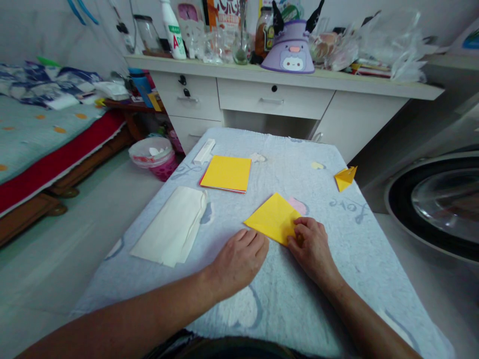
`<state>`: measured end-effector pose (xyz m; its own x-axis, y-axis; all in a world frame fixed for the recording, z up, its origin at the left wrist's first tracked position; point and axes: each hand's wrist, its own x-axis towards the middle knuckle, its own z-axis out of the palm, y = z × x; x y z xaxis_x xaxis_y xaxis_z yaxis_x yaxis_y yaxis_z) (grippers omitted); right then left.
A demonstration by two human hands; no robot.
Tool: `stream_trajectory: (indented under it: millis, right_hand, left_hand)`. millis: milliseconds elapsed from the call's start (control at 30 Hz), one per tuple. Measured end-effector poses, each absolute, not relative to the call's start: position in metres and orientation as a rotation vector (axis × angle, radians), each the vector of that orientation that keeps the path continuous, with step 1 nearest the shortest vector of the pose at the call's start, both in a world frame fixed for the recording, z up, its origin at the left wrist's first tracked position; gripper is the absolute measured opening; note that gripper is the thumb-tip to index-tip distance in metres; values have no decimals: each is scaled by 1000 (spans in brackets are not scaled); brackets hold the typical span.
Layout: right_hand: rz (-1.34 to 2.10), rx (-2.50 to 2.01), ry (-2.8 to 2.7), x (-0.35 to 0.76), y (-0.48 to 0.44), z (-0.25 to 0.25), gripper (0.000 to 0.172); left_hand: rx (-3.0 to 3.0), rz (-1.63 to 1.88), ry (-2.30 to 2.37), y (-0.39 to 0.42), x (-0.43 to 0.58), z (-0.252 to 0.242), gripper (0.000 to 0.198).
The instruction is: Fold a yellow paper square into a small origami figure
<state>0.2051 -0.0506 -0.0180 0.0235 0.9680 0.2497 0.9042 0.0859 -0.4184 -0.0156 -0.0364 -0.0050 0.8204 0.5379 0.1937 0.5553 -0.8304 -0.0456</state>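
Observation:
A folded sheet of yellow origami paper (275, 214) lies flat on the cloth-covered table in front of me, with crease lines across it. At its right corner, my right hand (310, 244) has thumb and fingers closed on the edge. My left hand (241, 257) is curled, knuckles up, at the paper's lower left edge; its thumb and fingertips are hidden. Farther back sits a square stack of coloured paper (226, 173), yellow on top. A small folded yellow paper piece (346, 178) rests near the table's right edge.
To the left lie a folded white sheet (170, 227) and a small long white box (204, 151). The pale patterned cloth (299, 304) covers the table. A white drawer desk (277, 99) stands behind, a pink bin (157, 157) left, a washing machine (441, 199) right.

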Motion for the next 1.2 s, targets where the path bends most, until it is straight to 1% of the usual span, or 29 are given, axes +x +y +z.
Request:
stream_trajectory:
  millis: [100, 233, 300, 467, 533, 833, 1033, 1200]
  right_hand:
    - [173, -1836, -1898, 205, -50, -17, 10]
    - [177, -1825, -1901, 206, -51, -18, 9]
    - [180, -1820, -1901, 206, -51, -19, 9]
    - [176, -1809, -1901, 206, -52, -20, 9]
    - [173, -1803, -1904, 206, -52, -20, 9]
    - [156, -1810, -1926, 208, -51, -20, 10]
    - [153, -1796, -1923, 207, -52, -19, 9]
    - [208, -1750, -1918, 208, -53, -18, 4]
  left_hand:
    - [-2911, -302, -905, -45, -18, -6, 33]
    - [-2976, -392, -864, -46, -15, -11, 42]
    - [-2987, -378, -933, -45, -13, -15, 48]
    - [-3028, -276, -1132, -50, -15, -20, 73]
    - [-3060, -227, -1157, -52, -16, -19, 79]
    - [-3079, -178, -1192, -54, -19, -17, 81]
    - [-3030, -205, -1203, -60, -22, -17, 78]
    - [-3039, -164, -1177, -64, -26, -16, 80]
